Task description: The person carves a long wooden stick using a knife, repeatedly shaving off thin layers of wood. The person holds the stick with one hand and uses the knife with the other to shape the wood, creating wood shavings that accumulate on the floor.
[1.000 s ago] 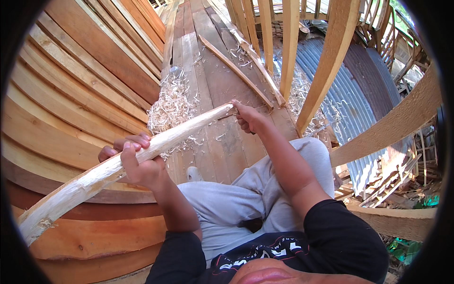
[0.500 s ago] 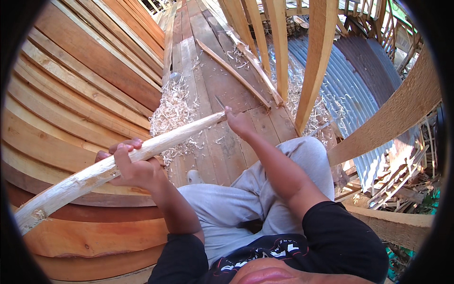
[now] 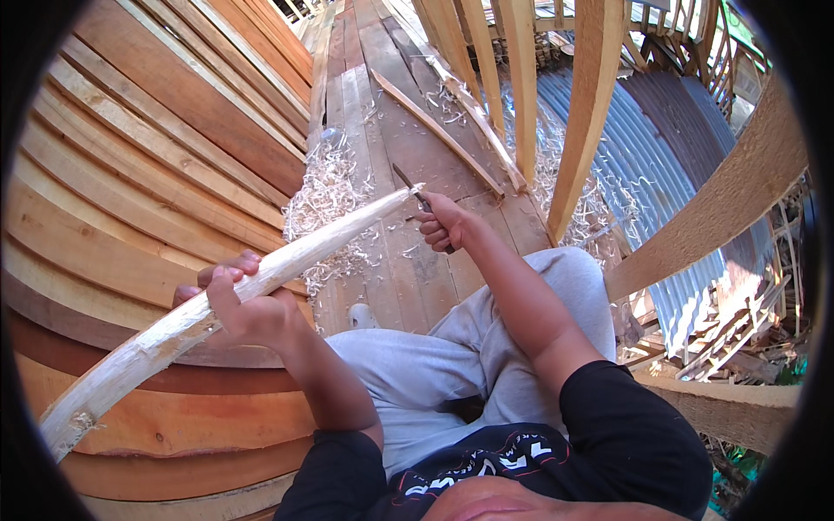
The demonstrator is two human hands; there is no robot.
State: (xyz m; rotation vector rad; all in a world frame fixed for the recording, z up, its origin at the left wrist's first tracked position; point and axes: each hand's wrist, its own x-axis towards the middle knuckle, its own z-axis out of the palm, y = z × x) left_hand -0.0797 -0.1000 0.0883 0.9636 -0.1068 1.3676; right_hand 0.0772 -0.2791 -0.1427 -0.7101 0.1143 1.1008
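Note:
A long peeled wooden pole (image 3: 317,249) slants from the lower left up toward the middle, its narrow tip pointing away from me. My left hand (image 3: 248,300) is wrapped round it about midway, fingers over the far side and thumb on the near side. At the tip, my right hand (image 3: 446,223) is closed round the handle of a knife (image 3: 405,179). The dark blade crosses the pole's tip, with a pale curl of wood beside it. Part of the knife's handle is covered by my fingers.
Curved plank walling (image 3: 130,208) rises on the left. Wood shavings (image 3: 334,191) heap on the plank floor (image 3: 408,286) beyond the pole. Two thin wooden strips (image 3: 439,135) lie farther off. Upright timber ribs (image 3: 580,113) stand on the right, with corrugated metal sheets (image 3: 651,156) beyond them.
My right hand has turned and drawn slightly right, so more of the knife's handle shows and its blade stands steeper at the tip. The left hand keeps its grip on the pole.

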